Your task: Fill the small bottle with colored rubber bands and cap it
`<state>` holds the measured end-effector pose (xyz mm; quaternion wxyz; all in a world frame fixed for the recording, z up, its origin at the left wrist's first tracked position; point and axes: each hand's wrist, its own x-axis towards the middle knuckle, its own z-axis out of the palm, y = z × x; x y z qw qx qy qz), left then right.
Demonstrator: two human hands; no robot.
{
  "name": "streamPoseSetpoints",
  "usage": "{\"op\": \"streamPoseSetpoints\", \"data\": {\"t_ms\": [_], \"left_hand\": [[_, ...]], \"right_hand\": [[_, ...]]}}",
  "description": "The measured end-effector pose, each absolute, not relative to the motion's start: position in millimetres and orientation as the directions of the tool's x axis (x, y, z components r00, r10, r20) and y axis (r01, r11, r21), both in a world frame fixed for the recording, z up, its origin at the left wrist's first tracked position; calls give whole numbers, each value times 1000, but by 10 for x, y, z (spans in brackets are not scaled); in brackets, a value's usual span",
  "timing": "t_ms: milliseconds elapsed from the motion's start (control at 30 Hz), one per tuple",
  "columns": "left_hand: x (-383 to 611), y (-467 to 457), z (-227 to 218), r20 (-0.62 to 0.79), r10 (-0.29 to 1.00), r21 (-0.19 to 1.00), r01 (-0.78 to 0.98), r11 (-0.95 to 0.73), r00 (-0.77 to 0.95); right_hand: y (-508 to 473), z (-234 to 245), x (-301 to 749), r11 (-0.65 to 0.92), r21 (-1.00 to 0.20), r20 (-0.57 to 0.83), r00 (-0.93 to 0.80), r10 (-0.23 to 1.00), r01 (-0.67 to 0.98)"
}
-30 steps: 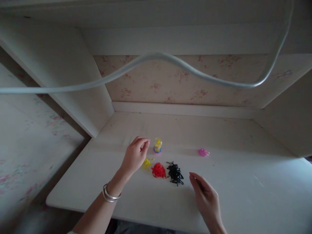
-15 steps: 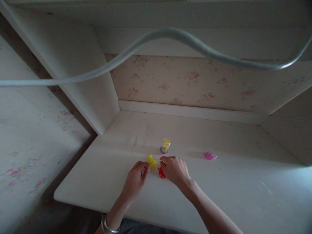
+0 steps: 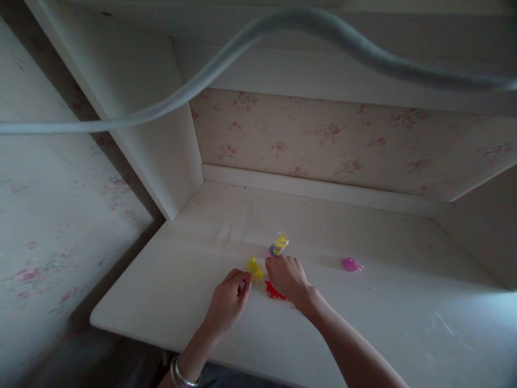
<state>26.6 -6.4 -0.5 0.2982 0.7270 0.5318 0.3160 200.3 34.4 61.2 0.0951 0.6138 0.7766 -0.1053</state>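
On the white desk, a tangle of thin yellow pieces lies between my two hands. My left hand is closed in a pinch, fingertips at the near left edge of the yellow tangle; whatever they hold is too small to make out. My right hand is closed, knuckles up, just right of the yellow pieces, its fingertips turned out of sight. Partly under that hand is a small heap of red pieces. Just beyond it, a small clear cup with yellow bits inside and blue at its base leans to the right.
A shiny pink pouch-like item lies farther right on the desk. A pale cable crosses the upper view, close to the camera. A side panel rises at left, and a flowered wall closes the back.
My right hand has drawn slightly away from the yellow tangle, and the yellow strand at its fingertips no longer shows. The cup now leans more. The whole view has shifted slightly.
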Motion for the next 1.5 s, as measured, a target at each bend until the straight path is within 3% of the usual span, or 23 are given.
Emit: {"op": "streamPoseSetpoints", "data": {"t_ms": [100, 267, 400, 633, 733, 967, 1233, 1500], "left_hand": [[260, -62, -49, 177, 955, 739, 608, -290, 240], [266, -66, -101, 191, 954, 725, 622, -295, 230], [273, -83, -76, 196, 953, 724, 621, -299, 231], [253, -116, -45, 202, 958, 723, 628, -287, 205], [250, -115, -45, 207, 957, 722, 629, -289, 202], [285, -56, 3, 163, 967, 653, 713, -255, 196], [407, -16, 23, 77, 968, 460, 853, -246, 238], [339, 3, -58, 115, 952, 523, 798, -300, 283]], "right_hand": [[244, 717, 2059, 220, -78, -188, -231, 955, 972], [227, 1018, 2356, 162, -346, 131, -124, 984, 924], [399, 1171, 2529, 142, -424, 273, -23, 962, 895], [573, 1107, 2449, 158, -313, 183, -104, 978, 937], [576, 1114, 2450, 165, -326, 197, -104, 975, 931], [415, 1158, 2587, 161, -509, 333, 21, 943, 846], [-150, 678, 2675, 23, -838, 64, 57, 996, 545], [-658, 149, 2845, -143, -945, -53, 294, 954, 293]]}}
